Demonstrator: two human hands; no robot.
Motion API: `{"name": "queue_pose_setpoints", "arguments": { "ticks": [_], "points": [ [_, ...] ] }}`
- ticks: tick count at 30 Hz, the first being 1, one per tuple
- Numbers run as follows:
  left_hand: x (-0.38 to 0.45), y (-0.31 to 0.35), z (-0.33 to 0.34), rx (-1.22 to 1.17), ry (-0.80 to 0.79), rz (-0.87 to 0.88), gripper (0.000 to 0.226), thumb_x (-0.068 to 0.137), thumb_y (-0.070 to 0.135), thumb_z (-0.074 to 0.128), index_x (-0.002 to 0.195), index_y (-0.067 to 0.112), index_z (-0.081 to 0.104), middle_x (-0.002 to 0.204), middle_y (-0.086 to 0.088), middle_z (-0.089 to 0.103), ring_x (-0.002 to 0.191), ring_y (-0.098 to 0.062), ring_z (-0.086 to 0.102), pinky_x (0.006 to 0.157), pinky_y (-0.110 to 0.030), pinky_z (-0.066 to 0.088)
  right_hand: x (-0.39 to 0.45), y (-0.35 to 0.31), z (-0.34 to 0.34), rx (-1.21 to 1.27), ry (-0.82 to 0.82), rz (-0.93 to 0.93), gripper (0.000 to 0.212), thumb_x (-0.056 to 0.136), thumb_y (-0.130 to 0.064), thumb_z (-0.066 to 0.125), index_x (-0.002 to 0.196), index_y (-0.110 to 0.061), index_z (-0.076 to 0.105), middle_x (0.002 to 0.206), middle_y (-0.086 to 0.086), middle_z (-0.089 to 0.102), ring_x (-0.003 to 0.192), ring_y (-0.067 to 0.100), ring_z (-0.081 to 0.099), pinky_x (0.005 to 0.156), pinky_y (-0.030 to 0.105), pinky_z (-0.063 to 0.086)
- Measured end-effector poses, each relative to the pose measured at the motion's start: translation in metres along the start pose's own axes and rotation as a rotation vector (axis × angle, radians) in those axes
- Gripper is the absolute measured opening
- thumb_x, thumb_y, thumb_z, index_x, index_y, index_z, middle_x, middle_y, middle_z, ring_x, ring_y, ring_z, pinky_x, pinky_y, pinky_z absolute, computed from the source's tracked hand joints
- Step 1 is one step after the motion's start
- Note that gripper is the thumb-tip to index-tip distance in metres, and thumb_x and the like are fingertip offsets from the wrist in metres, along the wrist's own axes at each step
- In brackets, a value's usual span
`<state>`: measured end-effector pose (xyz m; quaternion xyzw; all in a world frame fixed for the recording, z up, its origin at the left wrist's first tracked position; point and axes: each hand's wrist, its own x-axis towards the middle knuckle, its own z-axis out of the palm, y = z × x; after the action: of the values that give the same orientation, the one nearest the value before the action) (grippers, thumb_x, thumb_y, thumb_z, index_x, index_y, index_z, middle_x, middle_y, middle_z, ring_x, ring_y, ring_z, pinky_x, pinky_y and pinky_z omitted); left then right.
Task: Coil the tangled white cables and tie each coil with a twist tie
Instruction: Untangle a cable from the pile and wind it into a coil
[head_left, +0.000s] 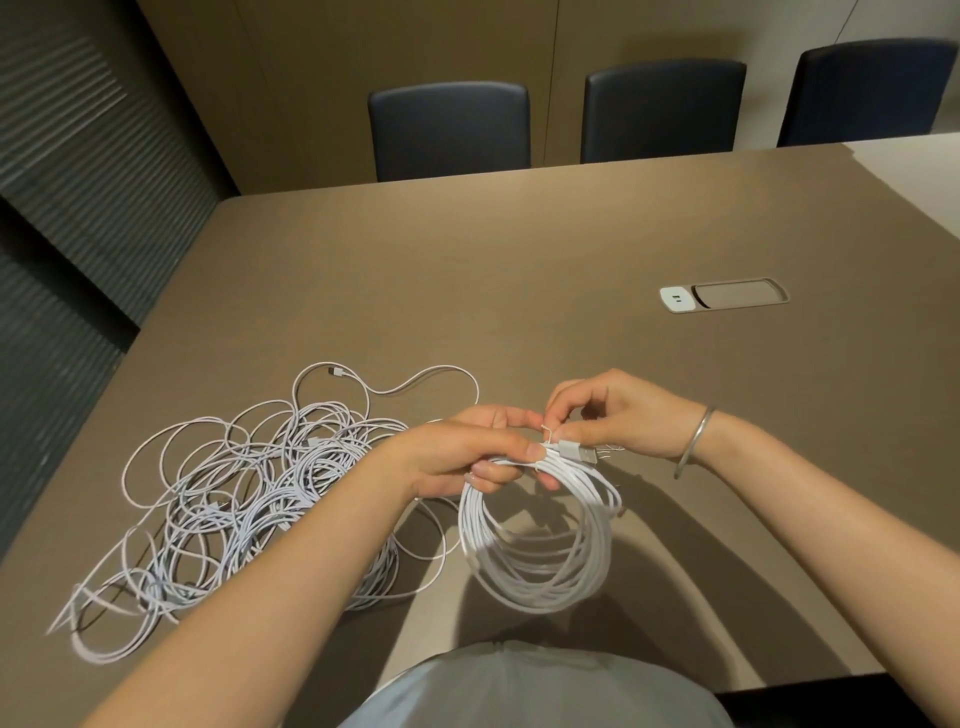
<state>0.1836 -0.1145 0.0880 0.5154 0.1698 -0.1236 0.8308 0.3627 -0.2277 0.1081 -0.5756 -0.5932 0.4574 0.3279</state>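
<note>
My left hand (467, 457) grips the top of the coil (540, 540), fingers curled round the bunched strands, thumb pressing on them. My right hand (613, 415) is just beside it, on the far-right side of that bunch, fingertips pinching the tie (546, 432), which stands up off the strands right at the left thumb. So the tie sits between both grips, touching the bundle; right hand is the one on it, left only holds.

The coil hangs down from the left grip toward me, its loop roughly upright and tilted, above the counter (519, 291) near the front edge, middle. A plug (574, 451) pokes out rightward along the bunch, under the right fingers. Strand run at the tie goes left-right, so I judge the twist must go across that.

Coil looks neat, many even white loops, one round. Tangle (234, 499) of loose cable lies at the front-left, well left of the coil, uncoiled. More ties may lie behind the right hand; too small to tell.
</note>
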Motion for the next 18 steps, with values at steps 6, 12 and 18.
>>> {"name": "queue_pose_setpoints", "arguments": {
  "ticks": [6, 12, 18],
  "points": [
    [-0.004, 0.008, 0.015, 0.234, 0.164, 0.025, 0.034, 0.091, -0.007, 0.059, 0.116, 0.010, 0.045, 0.052, -0.008, 0.056, 0.034, -0.004, 0.023, 0.042, -0.021, 0.011, 0.000, -0.014, -0.001, -0.140, -0.056, 0.090, 0.006, 0.089, -0.015, 0.066, 0.083, -0.015, 0.068, 0.070, -0.008, 0.051, 0.055, -0.003, 0.041, 0.059, 0.007, 0.032],
    [0.008, 0.007, 0.024, 0.496, 0.518, 0.192, 0.059, 0.082, -0.002, 0.070, 0.130, 0.016, 0.041, 0.067, -0.006, 0.065, 0.039, -0.006, 0.037, 0.041, -0.020, 0.030, 0.008, -0.024, 0.000, -0.175, 0.102, 0.276, 0.017, 0.085, -0.010, 0.067, 0.069, -0.014, 0.065, 0.051, -0.010, 0.047, 0.044, 0.002, 0.035, 0.049, 0.015, 0.031],
    [0.021, -0.006, 0.029, 0.956, 0.855, 0.379, 0.054, 0.078, 0.020, 0.066, 0.127, 0.024, 0.044, 0.055, -0.002, 0.052, 0.058, -0.025, 0.049, 0.055, -0.038, 0.036, 0.020, -0.023, 0.016, -0.341, 0.468, 0.391, 0.012, 0.077, -0.012, 0.065, 0.065, -0.008, 0.066, 0.053, -0.003, 0.054, 0.053, 0.009, 0.047, 0.051, 0.017, 0.038]
  ]
}}
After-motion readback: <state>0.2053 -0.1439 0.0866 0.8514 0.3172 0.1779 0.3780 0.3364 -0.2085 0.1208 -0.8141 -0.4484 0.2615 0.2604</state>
